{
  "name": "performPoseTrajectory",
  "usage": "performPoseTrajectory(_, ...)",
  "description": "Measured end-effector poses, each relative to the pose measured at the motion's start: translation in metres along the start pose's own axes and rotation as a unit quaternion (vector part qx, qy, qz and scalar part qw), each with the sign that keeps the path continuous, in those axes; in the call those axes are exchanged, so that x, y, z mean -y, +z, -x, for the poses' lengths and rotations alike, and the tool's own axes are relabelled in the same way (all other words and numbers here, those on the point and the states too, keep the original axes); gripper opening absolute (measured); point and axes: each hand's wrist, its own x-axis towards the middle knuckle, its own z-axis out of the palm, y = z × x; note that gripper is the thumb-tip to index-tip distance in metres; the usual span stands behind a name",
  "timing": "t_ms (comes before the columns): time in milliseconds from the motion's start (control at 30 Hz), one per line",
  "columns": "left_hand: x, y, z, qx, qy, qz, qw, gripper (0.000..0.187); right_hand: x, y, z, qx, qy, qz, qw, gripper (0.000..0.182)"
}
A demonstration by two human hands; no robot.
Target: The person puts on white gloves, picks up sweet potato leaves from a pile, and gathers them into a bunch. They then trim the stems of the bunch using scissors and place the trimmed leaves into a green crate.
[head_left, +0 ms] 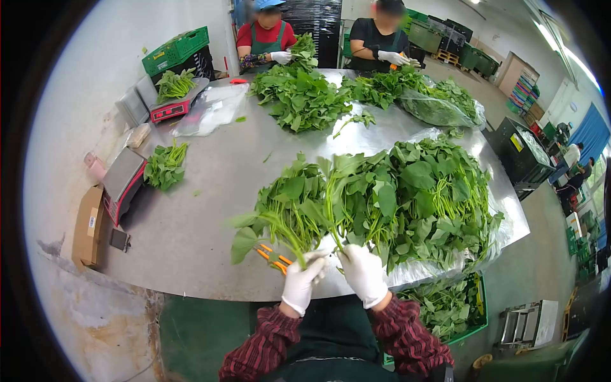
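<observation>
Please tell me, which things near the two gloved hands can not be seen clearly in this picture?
- Head view: the orange-handled scissors are half hidden by leaves and the left hand.
- Stem ends of the held greens are covered by the right hand.
- The scale display is too small to read.
- The green crate below is cut off by the table edge.

Steel table point(191, 229) against white wall point(76, 95); green floor point(191, 331), green crates point(175, 49) behind, blue curtain point(592, 130) at bright right side.
</observation>
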Motion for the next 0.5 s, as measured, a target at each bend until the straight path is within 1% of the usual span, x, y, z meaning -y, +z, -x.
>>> performPoseTrajectory(33, 0.003, 0.006, -0.003, -0.001, -0.001, 0.001, 1.0, 0.023, -0.005, 0.006, 0.011, -0.005, -0.027, -0.011, 1.0, 0.01)
performPoseTrajectory(100, 0.008, 0.013, -0.008, 0.03, -0.035, 0.017, 0.999, 0.018, 0.01, -0.004, 0.02, -0.002, -0.057, -0.057, 0.997, 0.008)
performPoseTrajectory(133, 0.015, 0.008, -0.011, 0.063, -0.03, -0.001, 0.998, 0.013, 0.006, -0.004, 0.029, -0.002, -0.058, -0.058, 0.997, 0.008)
performPoseTrajectory(200, 0.021, 0.006, -0.006, 0.081, -0.04, -0.004, 0.996, 0.016, -0.002, -0.007, 0.042, 0.095, 0.036, -0.13, 0.986, 0.009)
performPoseTrajectory(233, 0.023, 0.006, -0.004, 0.099, -0.051, -0.007, 0.994, 0.02, -0.004, -0.009, 0.047, 0.094, 0.038, -0.131, 0.986, 0.009)
performPoseTrajectory(267, 0.024, 0.009, -0.001, 0.1, -0.052, -0.014, 0.994, 0.016, 0.002, -0.018, 0.049, 0.103, 0.106, -0.2, 0.969, 0.008)
performPoseTrajectory(300, 0.024, 0.013, 0.002, 0.102, -0.055, -0.015, 0.993, 0.016, 0.005, -0.024, 0.051, 0.111, 0.173, -0.266, 0.942, 0.008)
performPoseTrajectory(333, 0.024, 0.019, 0.005, 0.099, -0.07, 0.011, 0.993, 0.013, 0.002, -0.025, 0.055, 0.085, 0.149, -0.247, 0.954, 0.009)
performPoseTrajectory(367, 0.022, 0.023, 0.008, 0.096, -0.085, 0.037, 0.991, 0.011, -0.003, -0.024, 0.058, 0.084, 0.151, -0.246, 0.954, 0.009)
performPoseTrajectory(400, 0.017, 0.026, 0.01, 0.119, -0.096, 0.045, 0.987, 0.011, -0.009, -0.022, 0.061, 0.035, 0.072, -0.188, 0.979, 0.009)
performPoseTrajectory(433, 0.018, 0.028, 0.011, 0.121, -0.097, 0.045, 0.987, 0.011, -0.012, -0.021, 0.063, -0.014, -0.008, -0.128, 0.992, 0.01)
performPoseTrajectory(467, 0.02, 0.03, 0.012, 0.118, -0.099, 0.034, 0.987, 0.011, -0.009, -0.025, 0.064, -0.015, -0.007, -0.127, 0.992, 0.01)
performPoseTrajectory(500, 0.021, 0.032, 0.013, 0.115, -0.101, 0.022, 0.988, 0.011, -0.004, -0.032, 0.064, 0.014, 0.046, -0.168, 0.985, 0.01)
